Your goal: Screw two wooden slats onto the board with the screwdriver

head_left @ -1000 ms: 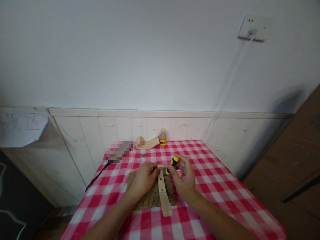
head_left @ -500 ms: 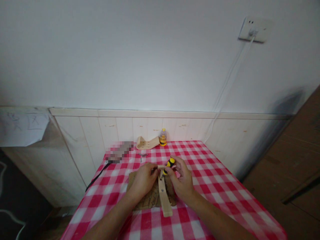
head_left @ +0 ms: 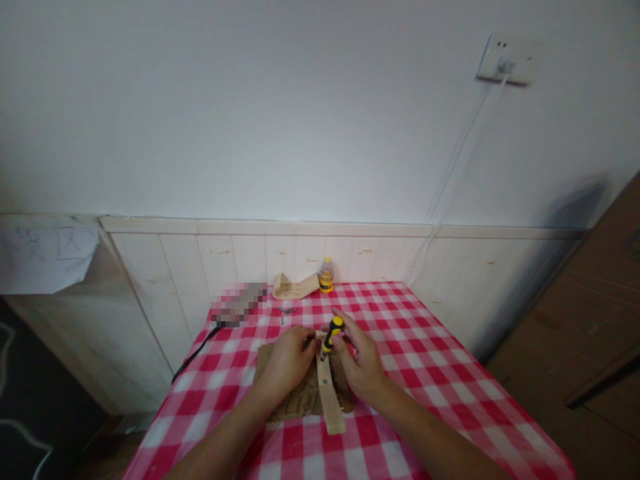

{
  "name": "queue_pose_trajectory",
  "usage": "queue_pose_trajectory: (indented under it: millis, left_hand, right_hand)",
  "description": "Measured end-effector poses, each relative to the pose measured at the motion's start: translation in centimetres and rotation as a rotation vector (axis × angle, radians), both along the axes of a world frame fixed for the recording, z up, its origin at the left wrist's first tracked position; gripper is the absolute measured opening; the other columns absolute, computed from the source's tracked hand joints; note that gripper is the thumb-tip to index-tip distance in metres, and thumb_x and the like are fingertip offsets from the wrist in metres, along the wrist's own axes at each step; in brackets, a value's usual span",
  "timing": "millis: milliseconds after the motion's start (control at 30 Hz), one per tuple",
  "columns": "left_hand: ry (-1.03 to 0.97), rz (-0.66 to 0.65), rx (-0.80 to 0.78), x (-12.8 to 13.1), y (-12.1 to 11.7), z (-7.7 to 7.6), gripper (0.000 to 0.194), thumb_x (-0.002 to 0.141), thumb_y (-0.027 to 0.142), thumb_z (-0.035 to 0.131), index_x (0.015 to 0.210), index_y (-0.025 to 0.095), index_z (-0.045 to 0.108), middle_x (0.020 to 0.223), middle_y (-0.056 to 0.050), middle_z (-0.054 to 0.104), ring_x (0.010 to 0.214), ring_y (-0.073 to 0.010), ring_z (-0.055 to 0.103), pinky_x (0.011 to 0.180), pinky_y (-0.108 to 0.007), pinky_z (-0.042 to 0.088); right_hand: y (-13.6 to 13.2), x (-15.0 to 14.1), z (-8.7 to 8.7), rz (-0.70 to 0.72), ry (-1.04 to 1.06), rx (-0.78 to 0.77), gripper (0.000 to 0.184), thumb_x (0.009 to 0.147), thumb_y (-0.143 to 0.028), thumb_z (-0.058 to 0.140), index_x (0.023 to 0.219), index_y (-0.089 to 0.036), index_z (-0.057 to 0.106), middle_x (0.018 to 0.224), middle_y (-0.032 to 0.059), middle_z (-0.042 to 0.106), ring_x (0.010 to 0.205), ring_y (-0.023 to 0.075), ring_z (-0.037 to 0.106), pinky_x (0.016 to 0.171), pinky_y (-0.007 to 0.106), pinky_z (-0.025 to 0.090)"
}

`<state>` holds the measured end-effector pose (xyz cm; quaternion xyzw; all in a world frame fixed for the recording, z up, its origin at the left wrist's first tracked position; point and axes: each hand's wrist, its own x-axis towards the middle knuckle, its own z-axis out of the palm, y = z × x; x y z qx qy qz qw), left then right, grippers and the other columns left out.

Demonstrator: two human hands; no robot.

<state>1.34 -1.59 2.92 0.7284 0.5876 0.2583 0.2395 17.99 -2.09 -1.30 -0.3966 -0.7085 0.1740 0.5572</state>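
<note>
My right hand [head_left: 363, 360] is closed around a short yellow-and-black screwdriver [head_left: 333, 331]. Its tip points down at a bent pale wooden piece [head_left: 329, 400], near the piece's far end, where a small dark screw or hole shows. Closer to me on the same wood is a round metal screw head [head_left: 325, 382]. My left hand [head_left: 293, 357] has its fingers pinched on the far left edge of the wooden piece. Under the wood lies a brown cardboard sheet [head_left: 295, 404], partly covered by my left hand.
At the back of the checked tablecloth [head_left: 400, 427] stand another bent wooden piece [head_left: 295, 288] and a yellow-capped clear bottle [head_left: 326, 276]. Several loose screws [head_left: 287, 311] lie before them. A blurred-out object [head_left: 243, 305] with a black strap [head_left: 196, 351] is at the left.
The screwdriver has turned more upright and shifted slightly left, with my right hand's fingers moving along with it. My left hand and the wooden piece stay in place.
</note>
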Motion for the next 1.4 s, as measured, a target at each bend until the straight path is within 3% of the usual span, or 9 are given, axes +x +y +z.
queue_pose_trajectory:
  millis: [167,367,700,1400]
  left_hand:
    - [0.011,0.009,-0.014,0.02,0.03,0.13,0.026,0.094,0.031,0.052,0.101,0.022,0.076,0.103,-0.009,0.077,0.091,-0.0217,0.07,0.075,-0.027,0.044]
    - [0.012,0.021,-0.01,0.08,-0.01,0.01,0.025,0.093,0.028,0.052,0.1,0.02,0.075,0.103,-0.009,0.077,0.092,-0.0218,0.07,0.074,-0.027,0.044]
    - [0.024,0.028,-0.015,0.06,-0.03,0.1,0.025,0.093,0.028,0.052,0.1,0.021,0.075,0.103,-0.009,0.077,0.093,-0.0222,0.07,0.076,-0.028,0.044]
    - [-0.012,0.032,-0.012,0.09,0.06,-0.33,0.021,0.091,0.027,0.057,0.099,0.019,0.075,0.1,-0.007,0.077,0.091,-0.0195,0.07,0.075,-0.025,0.044]
  right_hand:
    - [0.02,-0.18,0.31,0.01,0.025,0.014,0.043,0.093,-0.02,0.056,0.135,-0.028,0.058,0.116,0.0066,0.073,0.093,0.0195,0.072,0.081,0.031,0.061]
    - [0.08,-0.26,0.53,-0.011,0.023,0.057,0.038,0.09,-0.02,0.062,0.127,-0.028,0.066,0.099,0.0048,0.076,0.083,0.0192,0.071,0.077,0.032,0.061]
    - [0.17,-0.39,0.64,-0.021,0.056,0.068,0.035,0.088,-0.023,0.066,0.123,-0.029,0.069,0.096,0.0032,0.075,0.082,0.0192,0.071,0.078,0.033,0.061]
    - [-0.47,0.05,0.25,-0.016,0.124,0.1,0.038,0.09,-0.017,0.063,0.127,-0.024,0.061,0.104,0.0075,0.074,0.087,0.0207,0.073,0.076,0.032,0.061]
